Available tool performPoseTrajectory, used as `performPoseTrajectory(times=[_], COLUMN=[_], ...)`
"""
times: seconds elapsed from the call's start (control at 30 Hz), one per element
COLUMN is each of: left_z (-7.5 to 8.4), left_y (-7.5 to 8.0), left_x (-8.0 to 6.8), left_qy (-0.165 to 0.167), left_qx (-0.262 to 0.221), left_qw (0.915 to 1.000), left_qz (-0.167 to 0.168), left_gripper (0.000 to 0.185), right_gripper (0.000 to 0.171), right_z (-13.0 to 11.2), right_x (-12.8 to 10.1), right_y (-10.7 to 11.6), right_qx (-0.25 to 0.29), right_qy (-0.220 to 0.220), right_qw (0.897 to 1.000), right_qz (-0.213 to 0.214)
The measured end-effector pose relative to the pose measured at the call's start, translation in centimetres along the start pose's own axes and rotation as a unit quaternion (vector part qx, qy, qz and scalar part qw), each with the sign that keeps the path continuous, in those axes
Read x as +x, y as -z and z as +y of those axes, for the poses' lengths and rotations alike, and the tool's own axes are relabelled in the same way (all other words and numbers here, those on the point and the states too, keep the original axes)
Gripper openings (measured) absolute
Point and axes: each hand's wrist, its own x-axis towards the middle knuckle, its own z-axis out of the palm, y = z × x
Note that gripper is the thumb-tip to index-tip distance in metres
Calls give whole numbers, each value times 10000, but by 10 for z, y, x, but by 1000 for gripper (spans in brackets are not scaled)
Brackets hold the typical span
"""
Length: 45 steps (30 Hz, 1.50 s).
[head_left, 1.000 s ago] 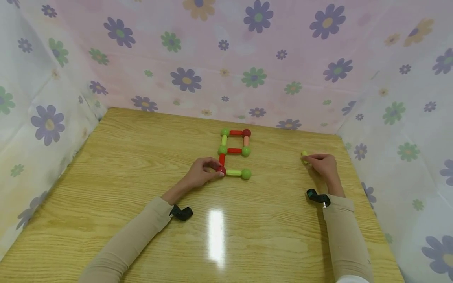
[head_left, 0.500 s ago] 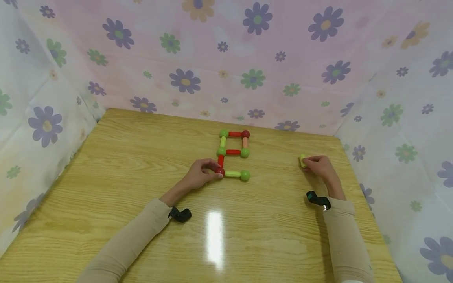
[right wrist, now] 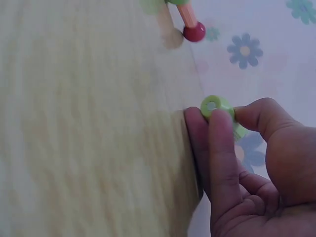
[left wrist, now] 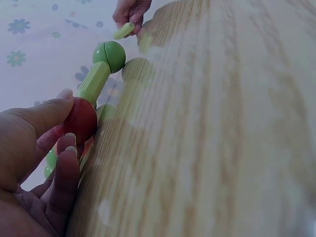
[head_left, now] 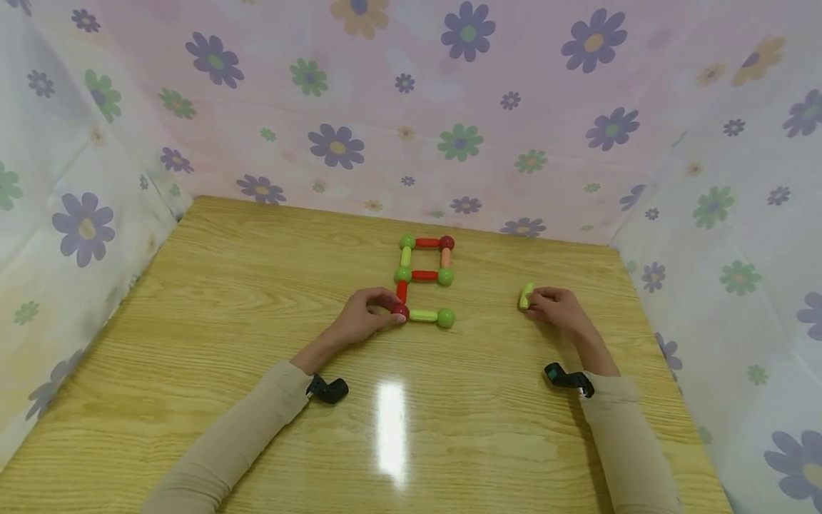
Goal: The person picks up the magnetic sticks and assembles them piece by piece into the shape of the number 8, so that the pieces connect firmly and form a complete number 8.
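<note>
My left hand (head_left: 364,314) grips a red ball (left wrist: 83,121) between thumb and fingers, at the near left corner of a figure built from rods and balls on the table. From that ball a yellow-green rod (head_left: 424,315) runs right to a green ball (head_left: 446,318), and a red rod (head_left: 402,291) runs back to another green ball (head_left: 402,275). Beyond it, rods and balls form a closed square. Off to the right, my right hand (head_left: 560,308) pinches a loose yellow-green magnetic rod (head_left: 526,296); its round end with a silvery disc shows in the right wrist view.
The wooden table (head_left: 257,250) has a bright light reflection in front of the figure. Flower-patterned cloth (head_left: 411,107) hangs behind and along both sides. A black camera (head_left: 329,390) is strapped to the left wrist, another black camera (head_left: 566,377) to the right.
My right hand has moved left with the yellow-green rod, nearer the figure, and the rod now shows more of its length. The left hand keeps its place on the red ball.
</note>
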Motion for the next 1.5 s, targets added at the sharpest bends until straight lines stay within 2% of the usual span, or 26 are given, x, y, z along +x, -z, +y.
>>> performPoseTrajectory(times=[0.1,0.23,0.43,0.67,1.23,1.5], left_z=[-11,-17,-18,-18,-17,-18], left_y=[-1,0,1,0,0,0], left_x=[5,7,7,8,9,8], left_qy=[22,9,-72,-31,38,41], left_qx=[3,-42,-16,84,174,153], left_qw=[10000,10000,10000,10000,9998,9999], left_qz=[33,40,7,28,30,54], left_gripper=[30,31,29,28,27,27], right_gripper=[58,56,52,51,47,47], right_z=[-4,-9,-14,-20,-23,-26], right_x=[-2,-5,-4,-3,1,3], right_y=[-12,-30,-55,-74,-99,-110], right_qx=[-48,-108,-88,-75,211,184], right_qy=[91,231,459,568,626,736], right_qw=[9999,9991,9970,9949,9959,9958], right_qz=[-123,-340,-610,-828,-611,-516])
